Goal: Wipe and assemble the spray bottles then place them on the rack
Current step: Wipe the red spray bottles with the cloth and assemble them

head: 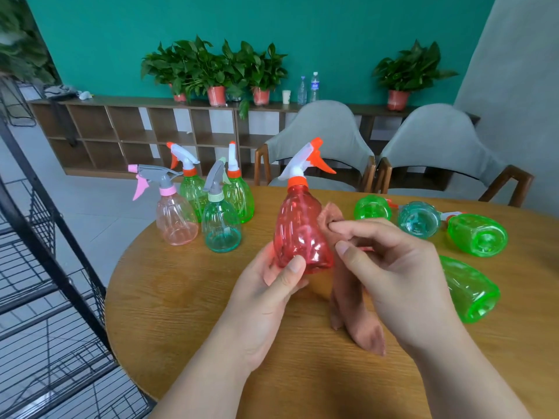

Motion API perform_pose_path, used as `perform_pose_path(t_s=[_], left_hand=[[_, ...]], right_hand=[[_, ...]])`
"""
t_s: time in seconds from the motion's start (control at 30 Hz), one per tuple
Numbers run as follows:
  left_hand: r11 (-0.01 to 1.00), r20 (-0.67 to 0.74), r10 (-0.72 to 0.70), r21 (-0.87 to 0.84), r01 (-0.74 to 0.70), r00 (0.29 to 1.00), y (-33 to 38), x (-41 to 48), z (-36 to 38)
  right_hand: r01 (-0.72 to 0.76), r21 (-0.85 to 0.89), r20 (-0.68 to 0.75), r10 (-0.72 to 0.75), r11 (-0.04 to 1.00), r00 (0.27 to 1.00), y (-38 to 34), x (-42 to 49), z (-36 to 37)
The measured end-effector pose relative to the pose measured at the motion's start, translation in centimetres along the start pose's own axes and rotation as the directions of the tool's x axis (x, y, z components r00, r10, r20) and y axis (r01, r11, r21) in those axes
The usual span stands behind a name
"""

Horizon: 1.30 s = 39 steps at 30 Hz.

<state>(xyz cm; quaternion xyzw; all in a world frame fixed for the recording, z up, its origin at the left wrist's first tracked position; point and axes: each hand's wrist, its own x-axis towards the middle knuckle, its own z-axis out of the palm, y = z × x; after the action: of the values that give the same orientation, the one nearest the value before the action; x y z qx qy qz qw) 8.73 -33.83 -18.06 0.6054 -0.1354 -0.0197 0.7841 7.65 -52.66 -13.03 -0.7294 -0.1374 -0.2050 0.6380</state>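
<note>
A black wire rack [45, 237] with mesh shelves fills the left edge, standing on a grey tiled floor beside a round wooden tabletop [181, 297]. At the far left of the tabletop four spray bottles stand upright in a cluster with their spray heads on: a pink bottle [177, 220], a teal bottle [221, 228] just to its right, and two green upright bottles [192, 192] [239, 196] behind them.

In the middle, the left hand [269, 294] reaches in from the near edge with its palm turned up. Its thumb lies across the lower front of a red bottle [299, 234] and its fingers curl behind the base, holding the bottle roughly upright above the tabletop. The red bottle carries a white and orange spray head with the trigger pointing right.

The right hand [390, 261] comes in from the near right. Its thumb and forefinger pinch a brownish-pink cloth [357, 313] against the right side of the red bottle. The rest of the cloth hangs down between the hands to the tabletop.

On the right, four more bottles lie on their sides with their bases toward the viewer: a small green one [372, 208], a teal one [419, 219] and a larger green one [478, 235] in a far row, and another green one [470, 288] nearer.

Beyond the tabletop stand two grey upholstered chairs [320, 140] [438, 146]. A low wooden shelf unit [121, 131] runs along a teal wall and holds potted plants [217, 71], a paper cup [286, 96] and two water bottles [308, 87].
</note>
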Motion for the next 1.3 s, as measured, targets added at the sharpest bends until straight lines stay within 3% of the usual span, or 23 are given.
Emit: perform_pose_path(t_s=[0.13,0.27,0.4,0.53,0.73,1.07,1.2,1.3], left_hand=[[0.997,-0.008,-0.005,0.072,0.005,1.000,0.1,0.0,-0.2],[0.983,0.077,-0.034,0.182,0.019,0.996,0.4,-0.3,-0.4],[0.973,0.162,-0.041,0.229,0.003,0.986,0.6,-0.6,-0.2],[0.978,0.117,-0.014,0.207,-0.010,0.993,0.3,-0.6,0.3],[0.986,0.013,-0.006,0.169,0.003,1.000,-0.2,-0.1,0.2],[0.959,0.139,-0.056,0.282,0.015,0.989,0.2,-0.4,-0.4],[0.964,0.077,-0.025,0.265,0.004,0.997,0.0,-0.3,0.1],[0.978,-0.012,0.004,0.210,-0.001,1.000,-0.3,-0.1,0.1]], right_hand=[[-0.002,-0.040,0.082,0.006,0.999,0.997,0.2,-0.1,-0.4],[0.022,-0.039,0.005,-0.022,0.999,1.000,0.4,0.2,-1.0],[0.086,-0.202,-0.057,-0.099,0.976,0.993,0.5,0.4,-1.6],[0.116,-0.275,-0.033,-0.130,0.954,0.991,0.6,0.3,-1.4],[0.055,-0.250,0.147,-0.018,0.967,0.989,0.2,0.0,-1.5],[0.127,-0.383,0.017,-0.130,0.915,0.991,0.7,0.4,-2.0],[0.117,-0.376,0.065,-0.100,0.919,0.993,0.3,0.2,-2.0],[0.083,-0.287,0.191,-0.028,0.954,0.981,-0.1,0.0,-1.7]])
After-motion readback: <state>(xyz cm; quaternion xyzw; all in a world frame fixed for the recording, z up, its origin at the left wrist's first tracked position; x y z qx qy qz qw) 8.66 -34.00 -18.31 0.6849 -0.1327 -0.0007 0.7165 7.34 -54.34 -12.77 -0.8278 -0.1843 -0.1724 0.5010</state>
